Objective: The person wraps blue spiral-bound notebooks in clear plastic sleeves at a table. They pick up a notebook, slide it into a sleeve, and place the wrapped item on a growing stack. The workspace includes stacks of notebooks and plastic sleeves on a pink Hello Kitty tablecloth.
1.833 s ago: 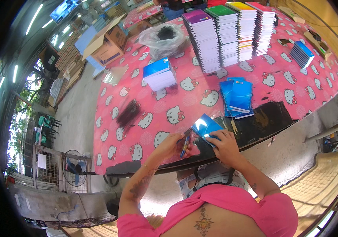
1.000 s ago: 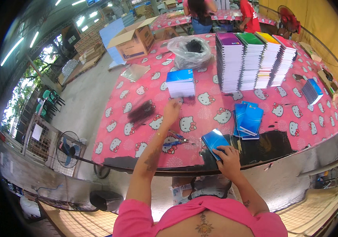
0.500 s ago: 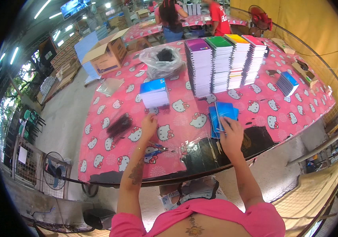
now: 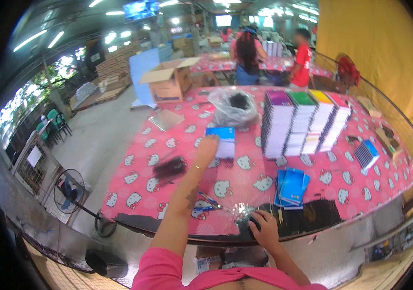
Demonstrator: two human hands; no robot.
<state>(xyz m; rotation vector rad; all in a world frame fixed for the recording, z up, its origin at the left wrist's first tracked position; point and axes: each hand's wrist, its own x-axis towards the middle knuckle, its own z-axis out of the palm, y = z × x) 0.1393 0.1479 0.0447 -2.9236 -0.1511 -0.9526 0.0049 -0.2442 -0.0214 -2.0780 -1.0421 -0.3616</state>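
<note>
My left hand (image 4: pixel 208 147) reaches over the near left edge of a white paper stack (image 4: pixel 226 148) topped with a blue cover; its fingertips are hidden. Close to the table's near edge, my right hand (image 4: pixel 266 228) is curled around a small dark thing (image 4: pixel 254 223) that I cannot make out. Beyond that hand lie several blue spiral notebooks (image 4: pixel 292 186), loosely overlapped. Blue-handled pliers (image 4: pixel 210 204) rest between my arms. Left of the paper stack is a pile of black binding coils (image 4: pixel 170 167).
Tall stacks of spiral notebooks (image 4: pixel 279 125) stand beyond, beside a clear plastic bag (image 4: pixel 232 108) holding something black. A smaller notebook stack (image 4: pixel 366 154) is at right. An open carton (image 4: pixel 168 84) is at far left, a fan (image 4: pixel 70 191) near left. Two people stand behind.
My right hand has left the blue notebooks and come back toward the table's near edge. My left hand has reached forward to the blue-topped stack. The view has tilted up.
</note>
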